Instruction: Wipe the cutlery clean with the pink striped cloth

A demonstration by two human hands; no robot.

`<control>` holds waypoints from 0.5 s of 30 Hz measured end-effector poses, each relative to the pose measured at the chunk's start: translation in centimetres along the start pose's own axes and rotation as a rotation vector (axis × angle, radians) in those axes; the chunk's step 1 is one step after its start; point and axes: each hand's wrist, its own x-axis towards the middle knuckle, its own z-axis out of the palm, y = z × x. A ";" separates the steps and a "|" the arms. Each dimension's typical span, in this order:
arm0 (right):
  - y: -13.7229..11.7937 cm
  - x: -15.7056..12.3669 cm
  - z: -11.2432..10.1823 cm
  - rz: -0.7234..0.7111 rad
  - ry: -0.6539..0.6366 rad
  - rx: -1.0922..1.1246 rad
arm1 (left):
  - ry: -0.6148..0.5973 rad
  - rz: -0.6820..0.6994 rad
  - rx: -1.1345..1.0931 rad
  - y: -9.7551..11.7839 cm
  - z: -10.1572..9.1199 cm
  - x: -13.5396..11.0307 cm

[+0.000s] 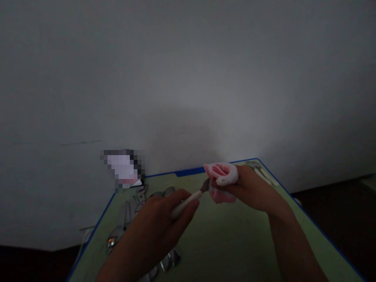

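My left hand is closed around the white handle of a piece of cutlery, whose dark metal end points up and right. That end goes into a pink and white cloth, which my right hand grips in a bunch. Both hands are held just above a green table with a blue edge. I cannot make out whether the cutlery is a spoon or a fork, as the cloth covers its head.
Several metal spoons and other cutlery lie on the table's left side, more below my left wrist. White-handled pieces lie at the far right corner. A grey wall stands behind; a blurred white object is at the far left corner.
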 end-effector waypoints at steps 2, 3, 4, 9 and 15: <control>0.3 -0.2 -0.1 0.021 -0.006 -0.006 | 0.002 0.009 -0.008 -0.1 -0.1 0.0; 0.6 -0.2 -0.1 0.045 0.022 -0.032 | 0.011 0.015 -0.009 -0.1 -0.1 0.0; 0.8 -0.2 0.0 0.070 0.065 -0.063 | 0.021 0.022 -0.008 -0.2 -0.1 0.0; 1.6 0.5 1.4 0.063 0.368 -0.107 | 0.044 0.027 -0.031 -0.6 0.2 0.2; 0.8 0.9 2.2 -0.020 0.537 -0.170 | 0.104 -0.061 -0.184 -0.9 -0.1 0.3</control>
